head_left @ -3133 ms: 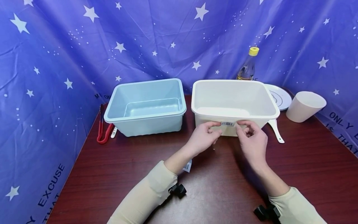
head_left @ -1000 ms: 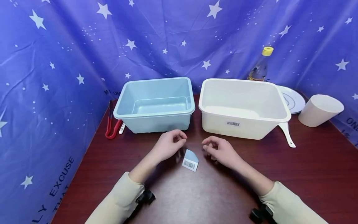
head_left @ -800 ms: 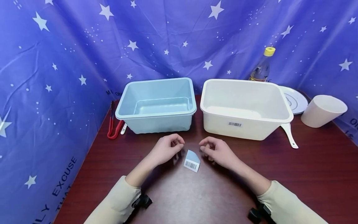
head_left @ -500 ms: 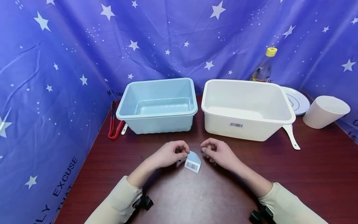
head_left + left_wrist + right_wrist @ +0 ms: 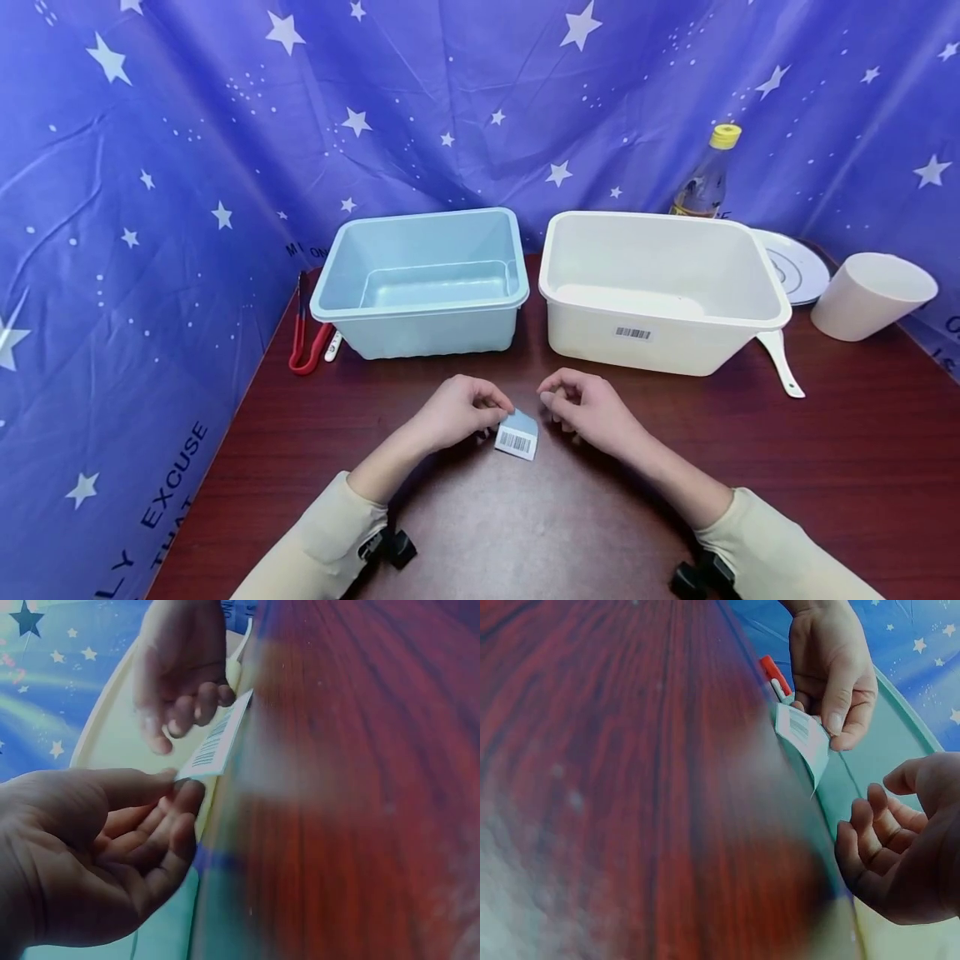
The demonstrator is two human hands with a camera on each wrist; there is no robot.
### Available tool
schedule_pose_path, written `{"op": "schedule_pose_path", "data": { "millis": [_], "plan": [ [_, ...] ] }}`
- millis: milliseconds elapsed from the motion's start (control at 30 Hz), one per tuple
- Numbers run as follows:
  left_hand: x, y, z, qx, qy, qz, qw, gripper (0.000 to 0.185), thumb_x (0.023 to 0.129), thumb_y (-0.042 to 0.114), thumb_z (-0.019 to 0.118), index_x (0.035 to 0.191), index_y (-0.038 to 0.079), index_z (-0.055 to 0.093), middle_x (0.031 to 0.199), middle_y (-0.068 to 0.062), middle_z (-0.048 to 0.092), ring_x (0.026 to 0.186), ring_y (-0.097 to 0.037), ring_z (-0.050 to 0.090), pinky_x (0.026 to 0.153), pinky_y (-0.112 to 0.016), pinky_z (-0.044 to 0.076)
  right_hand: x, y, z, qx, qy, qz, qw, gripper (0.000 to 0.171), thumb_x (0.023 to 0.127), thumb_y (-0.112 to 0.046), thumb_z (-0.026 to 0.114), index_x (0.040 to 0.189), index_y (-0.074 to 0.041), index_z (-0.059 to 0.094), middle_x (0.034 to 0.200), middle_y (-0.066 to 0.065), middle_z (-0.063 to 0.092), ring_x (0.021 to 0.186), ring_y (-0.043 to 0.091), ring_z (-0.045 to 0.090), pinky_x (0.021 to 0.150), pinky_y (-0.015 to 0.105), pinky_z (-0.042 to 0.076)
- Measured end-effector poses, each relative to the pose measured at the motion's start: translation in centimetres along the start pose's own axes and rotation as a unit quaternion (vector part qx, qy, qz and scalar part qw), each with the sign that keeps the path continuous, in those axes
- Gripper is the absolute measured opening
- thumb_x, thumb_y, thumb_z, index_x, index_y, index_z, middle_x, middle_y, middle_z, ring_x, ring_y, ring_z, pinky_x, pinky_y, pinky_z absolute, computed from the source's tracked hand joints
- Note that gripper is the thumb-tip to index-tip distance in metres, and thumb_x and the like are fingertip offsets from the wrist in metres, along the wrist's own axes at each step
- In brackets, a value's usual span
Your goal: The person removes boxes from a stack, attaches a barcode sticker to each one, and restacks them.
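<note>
Head view: I see the barcode label (image 5: 517, 435) on the dark red table (image 5: 825, 467), between both hands and in front of the blue tub (image 5: 420, 287) and the white tub (image 5: 660, 287).
Left hand: my left hand (image 5: 457, 410) pinches the label's upper left corner between thumb and fingertips (image 5: 180, 796); the left wrist view shows that pinch plainly.
Right hand: my right hand (image 5: 588, 407) sits just beside the label, fingers loosely curled and holding nothing; in the right wrist view the right hand (image 5: 900, 840) stands apart from the paper.
Label pose: it is lifted at the pinched end; I cannot tell whether its lower edge rests on the wood.
Weight: I judge it near weightless, a thin slip of paper.
Stiffness: soft and bendy, likely to curl or crease under a hard squeeze.
Surface: possibly a sticky back, since a matching barcode sticker (image 5: 633, 333) sits on the white tub's front wall; I cannot confirm adhesive from here.
Where to hold: by an edge or corner, light fingertip pinch, clear of the printed bars.
Risk: it could flutter, fold on itself or cling to skin.
</note>
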State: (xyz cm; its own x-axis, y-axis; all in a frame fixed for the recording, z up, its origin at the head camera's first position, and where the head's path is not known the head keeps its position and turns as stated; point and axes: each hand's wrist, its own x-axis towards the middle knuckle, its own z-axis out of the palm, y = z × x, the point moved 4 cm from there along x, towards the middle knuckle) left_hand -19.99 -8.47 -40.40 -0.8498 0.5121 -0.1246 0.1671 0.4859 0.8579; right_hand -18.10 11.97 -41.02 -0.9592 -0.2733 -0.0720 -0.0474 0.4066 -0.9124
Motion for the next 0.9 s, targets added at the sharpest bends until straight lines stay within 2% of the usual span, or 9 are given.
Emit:
{"op": "schedule_pose_path", "data": {
  "millis": [167, 333, 467, 600, 733, 900],
  "plan": [
    [-0.1, 0.4, -0.5, -0.029, 0.075, 0.014, 0.9967, 0.007, 0.089, 0.006, 0.074, 0.094, 0.008, 0.078, 0.082, 0.001, 0.073, 0.065, -0.014, 0.065, 0.059, -0.030, 0.055, -0.9, -1.2, 0.5, 0.005, 0.006, -0.023, 1.000, 0.008, 0.100, -0.014, 0.063, 0.096, -0.009, 0.067, 0.067, 0.008, 0.056, 0.058, 0.030, 0.056, 0.042, 0.043, 0.052],
    [-0.4, 1.2, -0.4, -0.081, 0.125, 0.028, 0.9885, 0.008, 0.088, 0.007, 0.076, 0.095, 0.007, 0.079, 0.084, -0.001, 0.075, 0.072, -0.009, 0.067, 0.066, -0.025, 0.055, -1.5, -2.0, 1.2, -0.006, -0.002, -0.043, 0.999, 0.007, 0.099, -0.012, 0.065, 0.093, -0.011, 0.068, 0.070, 0.009, 0.059, 0.061, 0.024, 0.057, 0.045, 0.038, 0.052],
    [-0.6, 1.7, 0.2, -0.162, 0.120, 0.041, 0.9787, 0.011, 0.089, 0.002, 0.075, 0.099, -0.002, 0.077, 0.088, -0.010, 0.076, 0.074, -0.013, 0.071, 0.070, -0.032, 0.059, -1.5, -2.1, 1.5, -0.021, 0.005, -0.052, 0.998, 0.005, 0.098, -0.014, 0.067, 0.094, -0.013, 0.070, 0.071, 0.006, 0.060, 0.059, 0.018, 0.057, 0.048, 0.032, 0.051],
    [-0.7, 1.9, 0.9, -0.232, 0.103, 0.046, 0.9662, 0.015, 0.088, -0.002, 0.073, 0.102, -0.008, 0.074, 0.091, -0.017, 0.075, 0.075, -0.014, 0.071, 0.072, -0.033, 0.059, -1.4, -2.0, 1.5, -0.030, 0.012, -0.068, 0.997, 0.005, 0.098, -0.015, 0.069, 0.096, -0.012, 0.072, 0.075, 0.002, 0.065, 0.058, 0.015, 0.058, 0.055, 0.029, 0.051],
    [-0.7, 1.9, 1.3, -0.256, 0.099, 0.046, 0.9605, 0.016, 0.087, -0.003, 0.073, 0.102, -0.009, 0.073, 0.090, -0.015, 0.075, 0.076, -0.014, 0.072, 0.074, -0.035, 0.059, -1.5, -2.1, 1.6, -0.027, 0.009, -0.083, 0.996, 0.006, 0.097, -0.015, 0.070, 0.095, -0.009, 0.072, 0.081, 0.004, 0.069, 0.059, 0.013, 0.059, 0.059, 0.027, 0.051],
    [-0.7, 2.0, 1.5, -0.279, 0.093, 0.041, 0.9549, 0.017, 0.086, -0.005, 0.073, 0.102, -0.010, 0.073, 0.090, -0.014, 0.075, 0.079, -0.014, 0.072, 0.080, -0.045, 0.059, -1.5, -2.1, 1.6, -0.020, 0.006, -0.078, 0.997, 0.011, 0.097, -0.019, 0.070, 0.091, -0.010, 0.070, 0.071, 0.000, 0.063, 0.058, 0.014, 0.058, 0.057, 0.027, 0.050]
  ]
}}
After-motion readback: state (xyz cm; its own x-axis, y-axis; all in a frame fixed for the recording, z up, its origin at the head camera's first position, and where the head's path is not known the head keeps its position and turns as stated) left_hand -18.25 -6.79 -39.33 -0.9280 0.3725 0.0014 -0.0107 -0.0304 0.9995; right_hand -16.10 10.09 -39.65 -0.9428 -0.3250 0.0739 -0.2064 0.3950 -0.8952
